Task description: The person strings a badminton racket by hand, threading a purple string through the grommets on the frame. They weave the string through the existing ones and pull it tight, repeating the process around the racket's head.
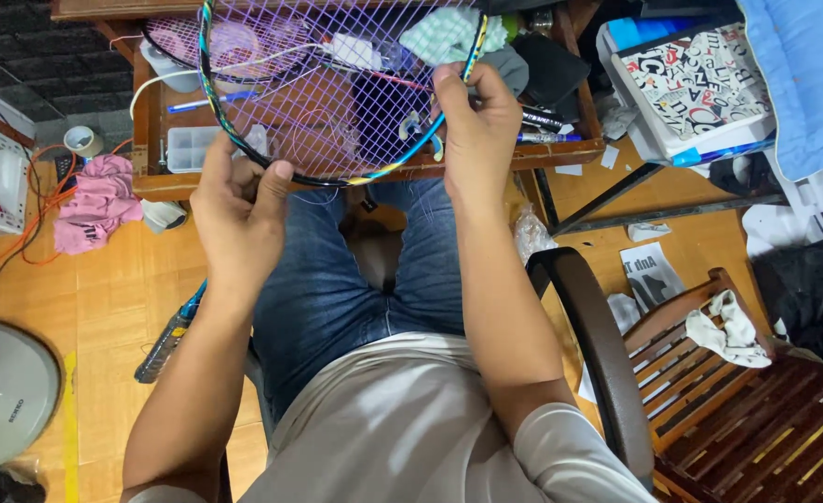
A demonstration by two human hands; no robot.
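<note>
I hold a badminton racket head (337,177) with a dark frame, blue and yellow accents and purple strings, above my lap. My left hand (239,210) grips the lower left of the frame, thumb pressed on the rim. My right hand (472,126) grips the right side of the frame, fingers curled over the rim. The racket's handle is hidden. A second racket (188,42) lies on the wooden table behind it.
The wooden table (150,182) holds a clear plastic box (188,147), a blue pen (211,101) and cloths. A pink cloth (95,200), tape roll (82,140) and fan base (1,391) sit at left. A chair armrest (598,345) and wooden bench (756,419) stand at right.
</note>
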